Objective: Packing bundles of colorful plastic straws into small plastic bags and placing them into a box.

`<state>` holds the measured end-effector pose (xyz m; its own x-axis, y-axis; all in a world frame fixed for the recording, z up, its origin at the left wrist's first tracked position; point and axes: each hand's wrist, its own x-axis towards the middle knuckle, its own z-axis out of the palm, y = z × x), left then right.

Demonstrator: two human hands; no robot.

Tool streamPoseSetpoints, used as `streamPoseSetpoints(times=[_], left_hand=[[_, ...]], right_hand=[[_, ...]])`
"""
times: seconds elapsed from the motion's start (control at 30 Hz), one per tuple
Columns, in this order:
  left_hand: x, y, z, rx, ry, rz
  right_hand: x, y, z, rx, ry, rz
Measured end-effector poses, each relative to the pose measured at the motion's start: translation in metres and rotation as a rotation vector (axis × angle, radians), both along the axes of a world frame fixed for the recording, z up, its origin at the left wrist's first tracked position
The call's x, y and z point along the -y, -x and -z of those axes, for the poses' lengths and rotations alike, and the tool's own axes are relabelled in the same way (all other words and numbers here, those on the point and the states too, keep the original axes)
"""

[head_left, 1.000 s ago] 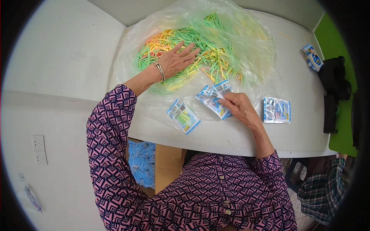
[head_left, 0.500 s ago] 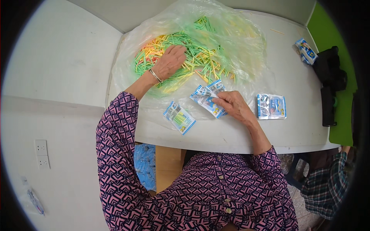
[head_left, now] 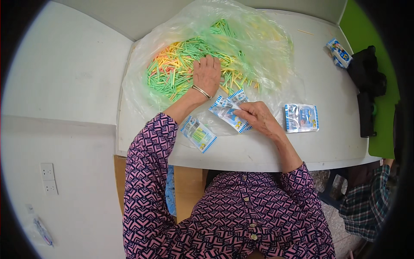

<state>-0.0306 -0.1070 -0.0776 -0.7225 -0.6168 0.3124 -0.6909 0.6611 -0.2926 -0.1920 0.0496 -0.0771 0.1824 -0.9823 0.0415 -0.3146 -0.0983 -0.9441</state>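
At twelve o'clock in the view, the bag (head_left: 269, 56) is thin, crinkled, translucent plastic with a soft shine, while the sticks (head_left: 166, 82) at eleven look smooth and faintly waxy. The packets (head_left: 223, 112) near the centre and the stack (head_left: 308, 118) at three are glossy film catching white glints; the bangle (head_left: 201, 91) toward twelve is smooth, polished metal. The tabletop (head_left: 250, 151) at five is smooth with a low sheen, the sleeve (head_left: 144, 172) at eight matt cloth, the wall (head_left: 64, 144) at nine smooth and matt.

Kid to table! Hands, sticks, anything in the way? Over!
Left hand on thin green, yellow and pink sticks, grip unclear. Right hand pinches blue-and-white plastic packets. Crumpled translucent plastic bag partly covers sticks.
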Motion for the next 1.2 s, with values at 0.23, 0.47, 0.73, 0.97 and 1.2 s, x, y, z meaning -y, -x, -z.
streamPoseSetpoints(times=[0.23, 0.47, 0.73, 0.97, 1.2], left_hand=[[0.006, 0.004, 0.001, -0.017, 0.121, -0.086], [0.012, -0.021, -0.006, -0.08, 0.046, 0.015], [0.017, -0.053, -0.055, -0.416, -0.7, -0.167], [0.001, -0.063, -0.07, -1.167, -1.798, -0.13], [-0.017, -0.042, -0.052, -1.196, -2.193, 0.033]], right_hand=[[0.001, 0.001, -0.001, -0.068, 0.005, -0.001], [0.001, 0.003, 0.001, 0.03, -0.052, -0.001], [0.004, 0.004, -0.001, 0.403, -0.175, 0.136], [0.029, -0.006, -0.048, 0.824, -0.119, 0.244], [0.105, -0.024, -0.029, 1.161, -0.234, 0.255]])
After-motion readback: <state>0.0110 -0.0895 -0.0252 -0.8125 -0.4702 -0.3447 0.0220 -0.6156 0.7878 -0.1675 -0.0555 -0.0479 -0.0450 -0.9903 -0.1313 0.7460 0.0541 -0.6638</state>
